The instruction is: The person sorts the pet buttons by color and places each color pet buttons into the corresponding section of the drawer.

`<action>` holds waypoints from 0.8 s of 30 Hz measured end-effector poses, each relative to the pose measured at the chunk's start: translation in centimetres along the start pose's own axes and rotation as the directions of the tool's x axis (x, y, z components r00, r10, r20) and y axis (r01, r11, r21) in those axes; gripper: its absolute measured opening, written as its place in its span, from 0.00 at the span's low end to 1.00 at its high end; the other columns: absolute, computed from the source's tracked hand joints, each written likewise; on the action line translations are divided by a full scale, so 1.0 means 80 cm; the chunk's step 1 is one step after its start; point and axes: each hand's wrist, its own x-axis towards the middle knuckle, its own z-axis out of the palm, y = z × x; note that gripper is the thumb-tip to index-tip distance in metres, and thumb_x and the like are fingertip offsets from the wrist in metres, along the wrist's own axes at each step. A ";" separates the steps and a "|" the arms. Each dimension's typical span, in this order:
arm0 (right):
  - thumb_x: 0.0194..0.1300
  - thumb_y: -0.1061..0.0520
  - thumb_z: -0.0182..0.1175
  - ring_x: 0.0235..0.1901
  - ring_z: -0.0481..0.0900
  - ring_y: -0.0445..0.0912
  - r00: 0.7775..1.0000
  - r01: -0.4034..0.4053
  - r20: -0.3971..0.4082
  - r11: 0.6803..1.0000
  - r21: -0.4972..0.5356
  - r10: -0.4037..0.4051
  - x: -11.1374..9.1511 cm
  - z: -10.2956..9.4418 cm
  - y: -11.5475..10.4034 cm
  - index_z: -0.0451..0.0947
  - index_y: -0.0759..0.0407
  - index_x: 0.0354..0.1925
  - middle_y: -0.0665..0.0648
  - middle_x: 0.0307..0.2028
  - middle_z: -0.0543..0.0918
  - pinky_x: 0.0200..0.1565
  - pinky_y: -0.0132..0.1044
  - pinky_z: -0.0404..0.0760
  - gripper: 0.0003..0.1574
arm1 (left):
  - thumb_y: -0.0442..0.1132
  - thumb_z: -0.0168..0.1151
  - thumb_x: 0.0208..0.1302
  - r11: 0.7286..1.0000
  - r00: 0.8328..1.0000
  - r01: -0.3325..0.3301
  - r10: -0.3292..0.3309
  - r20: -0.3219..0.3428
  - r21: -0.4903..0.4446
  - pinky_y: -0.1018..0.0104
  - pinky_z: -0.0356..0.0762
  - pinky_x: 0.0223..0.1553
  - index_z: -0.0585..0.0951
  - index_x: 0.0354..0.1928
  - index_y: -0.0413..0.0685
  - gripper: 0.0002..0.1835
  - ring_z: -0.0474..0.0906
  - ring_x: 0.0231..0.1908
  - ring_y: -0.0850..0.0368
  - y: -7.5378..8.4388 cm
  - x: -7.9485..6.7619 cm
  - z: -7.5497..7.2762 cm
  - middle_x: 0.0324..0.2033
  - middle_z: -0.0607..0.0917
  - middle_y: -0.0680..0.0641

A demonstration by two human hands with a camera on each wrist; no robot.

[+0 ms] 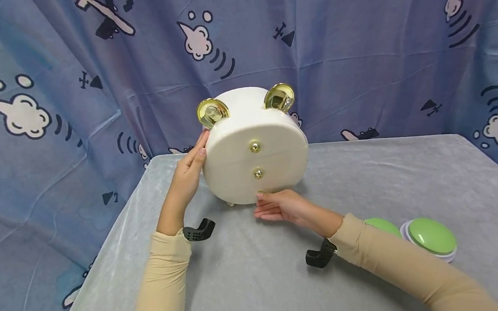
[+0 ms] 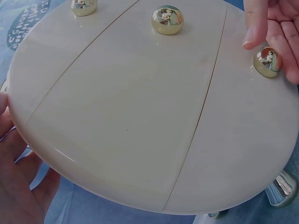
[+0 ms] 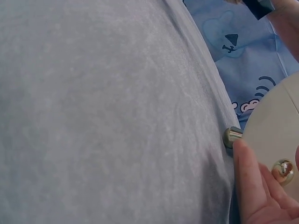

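A white, rounded box with drawers (image 1: 237, 171) stands on the table with two gold, ear-like pieces on top. Two gold knobs show down its front in the head view; the left wrist view shows three, with seams dividing the drawer fronts. My left hand (image 1: 188, 167) lies against the box's left side, fingers along the wall and thumb by the front edge. Low at the front is my right hand (image 1: 285, 206), its thumb and extended fingers on either side of the lowest knob (image 2: 267, 62). Whether it touches that knob cannot be told.
Two green-topped round things with white bases, one of them a green dome (image 1: 433, 236), sit to the right, partly behind my right sleeve. A grey cloth covers the table (image 1: 387, 179). Behind it hangs a blue patterned curtain (image 1: 240, 39). Black wrist mounts (image 1: 320, 255) jut from both cuffs.
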 end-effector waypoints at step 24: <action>0.75 0.58 0.55 0.34 0.89 0.44 0.992 0.093 -0.091 0.993 0.078 -0.086 -0.003 0.005 0.011 0.73 0.72 0.54 0.57 0.32 0.88 0.44 0.33 0.88 0.18 | 0.44 0.39 0.81 0.999 1.000 -0.011 0.011 -0.016 0.044 0.65 0.47 0.79 0.62 0.76 0.51 0.25 0.50 0.77 0.64 0.000 0.000 0.001 0.77 0.57 0.55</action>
